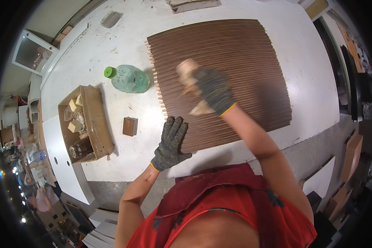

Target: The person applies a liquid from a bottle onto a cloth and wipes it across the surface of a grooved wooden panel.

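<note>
I see a white table (306, 78) bearing a ribbed brown panel (235, 53), right of centre. The right forearm (252, 128) slants far-left over it. The left hand (170, 142) covers the panel's near-left corner, fingers together, thumb splayed; the blurred right hand (215, 91) clamps a pale cloth (200, 108).

Ribbed brown panel (231, 45), laid on a white worktable (130, 43); pale peg-like ends shown along its left edge. Beige cloth (187, 71), motion-blurred, gripped over the panel by the gloved right hand (214, 90). Gloved left hand (169, 144), laid flat at the panel's near-left corner. Green-capped translucent bottle (130, 79), placed left of the panel. Small brown block (130, 126), set between left hand and cardboard box (96, 124); pale yellow blocks (75, 126) held inside the box.
</note>
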